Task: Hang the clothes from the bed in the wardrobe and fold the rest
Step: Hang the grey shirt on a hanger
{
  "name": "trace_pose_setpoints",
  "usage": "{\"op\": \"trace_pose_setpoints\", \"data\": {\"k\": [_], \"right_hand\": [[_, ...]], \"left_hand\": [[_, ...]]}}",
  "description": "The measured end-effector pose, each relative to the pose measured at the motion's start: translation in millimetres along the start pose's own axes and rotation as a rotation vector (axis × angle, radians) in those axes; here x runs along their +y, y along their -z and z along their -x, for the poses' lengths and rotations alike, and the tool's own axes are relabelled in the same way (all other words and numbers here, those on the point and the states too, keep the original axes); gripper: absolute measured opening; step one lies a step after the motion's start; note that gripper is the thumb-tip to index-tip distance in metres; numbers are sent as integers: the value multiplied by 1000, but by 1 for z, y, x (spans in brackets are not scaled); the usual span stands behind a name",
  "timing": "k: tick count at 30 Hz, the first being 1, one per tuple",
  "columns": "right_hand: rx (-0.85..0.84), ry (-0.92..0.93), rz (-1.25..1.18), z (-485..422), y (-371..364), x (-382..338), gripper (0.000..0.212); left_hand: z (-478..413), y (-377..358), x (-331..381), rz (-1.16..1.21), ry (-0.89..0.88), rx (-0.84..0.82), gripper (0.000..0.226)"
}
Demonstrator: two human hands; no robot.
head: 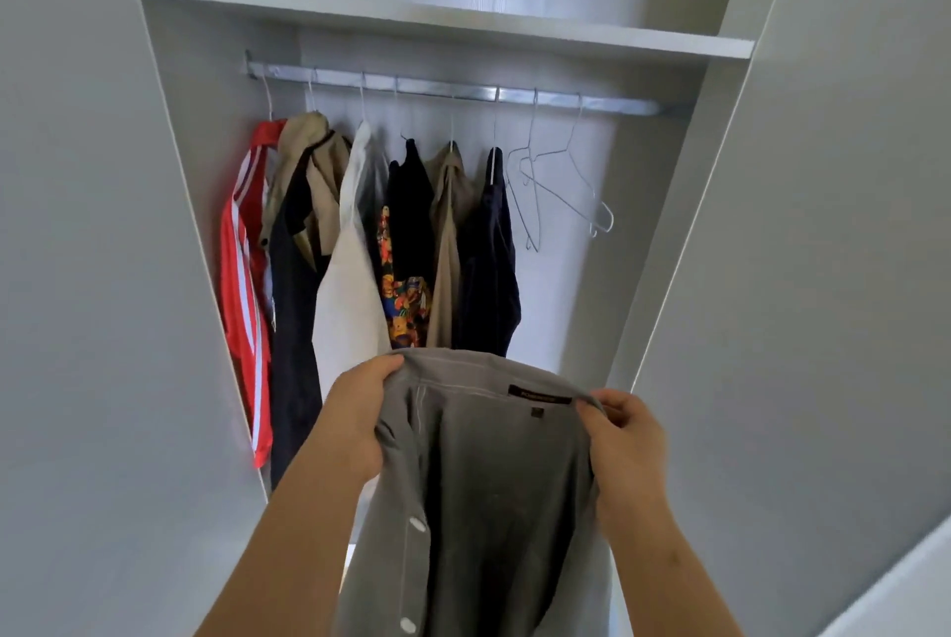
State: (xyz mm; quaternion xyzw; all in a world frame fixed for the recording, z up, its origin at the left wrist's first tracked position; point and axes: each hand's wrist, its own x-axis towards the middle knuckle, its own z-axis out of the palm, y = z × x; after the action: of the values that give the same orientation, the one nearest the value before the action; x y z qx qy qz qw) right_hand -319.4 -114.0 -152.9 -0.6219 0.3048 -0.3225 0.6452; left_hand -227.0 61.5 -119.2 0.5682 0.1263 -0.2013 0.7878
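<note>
I hold the grey shirt (494, 482) up in front of the open wardrobe (170, 224), at the lower centre of the head view, below the hanging garments. Left hand (355, 423): fingers curled round the left end of the collar, gripping the cloth. Right hand (625, 435): thumb and fingers pinching the right end of the collar. The collar is stretched between both hands, with a dark label just below its edge; the white-buttoned placket hangs down on the left side of the shirt.

Rail (463, 93) status — six hangers loaded, left to right: red striped top (242, 286), beige and dark garment (303, 204), white shirt (352, 276), black top with a floral print (409, 245), tan garment (447, 245), navy garment (489, 266). Two bare wire hangers (561, 183) hang at the right end of the rail — just beside the navy garment. A white shelf (437, 19) runs above the rail.
</note>
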Motion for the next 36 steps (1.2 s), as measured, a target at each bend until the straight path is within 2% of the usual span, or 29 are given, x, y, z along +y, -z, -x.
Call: {"op": "trace_pose_setpoints", "data": {"k": [7, 11, 14, 17, 21, 23, 26, 28, 30, 32, 36], "right_hand": [[-47, -10, 53, -102, -73, -10, 6], [-76, -38, 97, -154, -86, -4, 14], [-176, -37, 121, -198, -98, -4, 22], [-217, 3, 84, -246, -113, -13, 23], [-213, 142, 96, -314, -138, -31, 20], [-236, 177, 100, -340, -151, -35, 17], [-320, 147, 203, -371, -171, -37, 32], [-402, 69, 202, -384, -183, -41, 35], [-465, -32, 119, -391, -192, -43, 30], [-456, -74, 64, -396, -198, -42, 20], [-340, 17, 47, -409, -202, -47, 13]], "left_hand": [[-98, -61, 75, 64, 7, -209, 24], [-142, -99, 92, 107, -51, -303, 39], [-174, -122, 98, 154, -82, -332, 44], [-206, -145, 108, 163, -111, -298, 45], [-247, -169, 128, 210, -134, -216, 29], [-265, -179, 134, 260, -153, -219, 32], [-281, -193, 138, 309, -164, -228, 43], [-287, -200, 142, 323, -164, -217, 37], [-293, -203, 147, 317, -166, -201, 28], [-298, -205, 150, 313, -170, -196, 25], [-305, -209, 151, 314, -161, -225, 25]]}}
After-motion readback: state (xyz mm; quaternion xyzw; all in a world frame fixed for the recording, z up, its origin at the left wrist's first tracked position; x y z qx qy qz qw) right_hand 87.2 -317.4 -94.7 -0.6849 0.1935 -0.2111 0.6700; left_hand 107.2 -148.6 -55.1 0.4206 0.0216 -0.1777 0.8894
